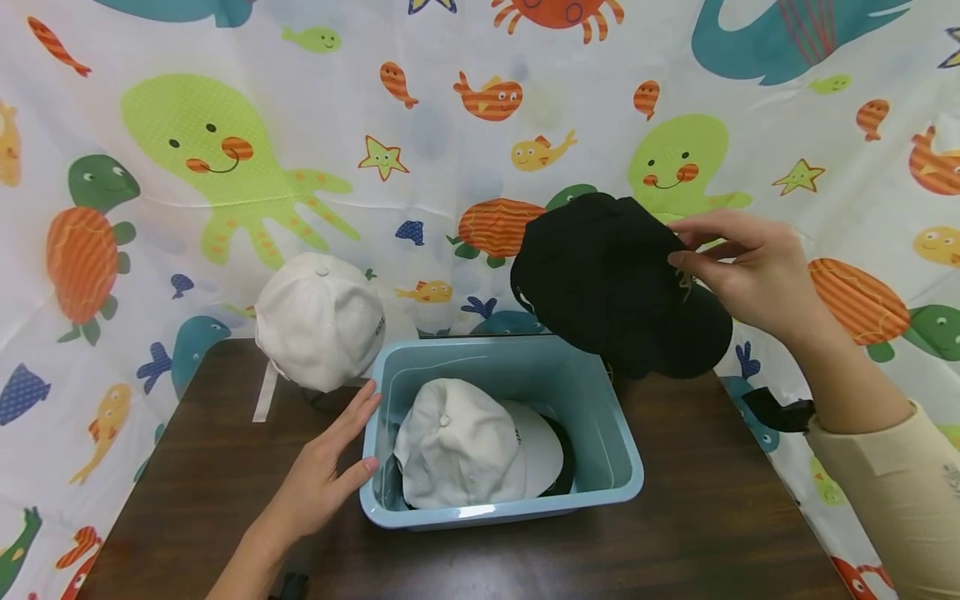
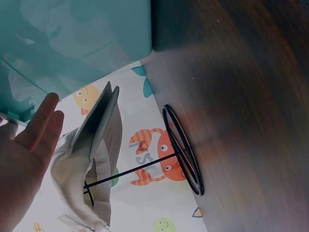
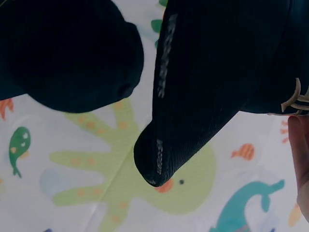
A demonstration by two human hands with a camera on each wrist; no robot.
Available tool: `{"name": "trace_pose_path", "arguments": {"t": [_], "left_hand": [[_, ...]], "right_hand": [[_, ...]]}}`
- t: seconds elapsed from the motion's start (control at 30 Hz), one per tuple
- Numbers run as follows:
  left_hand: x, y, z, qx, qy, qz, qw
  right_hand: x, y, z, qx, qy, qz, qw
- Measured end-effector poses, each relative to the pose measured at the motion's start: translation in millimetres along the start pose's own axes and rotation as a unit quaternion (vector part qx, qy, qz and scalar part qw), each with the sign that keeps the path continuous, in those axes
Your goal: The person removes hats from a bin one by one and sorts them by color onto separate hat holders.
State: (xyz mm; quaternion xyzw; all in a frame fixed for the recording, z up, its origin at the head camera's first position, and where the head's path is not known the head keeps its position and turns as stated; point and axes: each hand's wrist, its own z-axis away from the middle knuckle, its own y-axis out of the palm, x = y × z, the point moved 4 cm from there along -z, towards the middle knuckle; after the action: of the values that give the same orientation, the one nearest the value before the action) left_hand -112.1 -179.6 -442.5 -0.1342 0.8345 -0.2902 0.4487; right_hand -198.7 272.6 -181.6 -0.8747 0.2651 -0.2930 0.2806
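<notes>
Your right hand (image 1: 742,262) pinches black cap (image 1: 652,300); bin (image 1: 596,417) sits below-left of grip. Light pinch may let cap twist or slip. Your left hand (image 1: 322,479), outstretched, flanks bin; stray push could shift it.

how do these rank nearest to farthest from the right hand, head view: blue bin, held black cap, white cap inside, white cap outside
1. Held black cap, in the right hand
2. Blue bin, centre
3. White cap inside bin
4. White cap outside, left of bin
</notes>
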Motion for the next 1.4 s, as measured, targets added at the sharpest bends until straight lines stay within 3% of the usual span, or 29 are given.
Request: {"name": "trace_pose_path", "arguments": {"t": [0.2,0.6,1.03,1.4], "left_hand": [[-0.1,-1.1,0.9,-0.003,-0.001,0.001,1.0],[-5.9,-3.5,-1.8,-0.014,0.009,0.004,0.9998],[-3.4,-1.2,-0.3,0.003,-0.023,0.002,0.9997],[-1.3,0.0,0.5,0.0,-0.006,-0.012,0.9999]], "right_hand": [[-18.5,-1.3,0.1,-0.009,0.023,0.011,1.0],[-65.0,-1.4,3.7,-0.011,0.124,0.01,0.992],[-99.2,7.2,14.4,-0.002,0.158,0.054,0.986],[-130.2,14.8,28.6,0.029,0.2,0.078,0.976]]}}
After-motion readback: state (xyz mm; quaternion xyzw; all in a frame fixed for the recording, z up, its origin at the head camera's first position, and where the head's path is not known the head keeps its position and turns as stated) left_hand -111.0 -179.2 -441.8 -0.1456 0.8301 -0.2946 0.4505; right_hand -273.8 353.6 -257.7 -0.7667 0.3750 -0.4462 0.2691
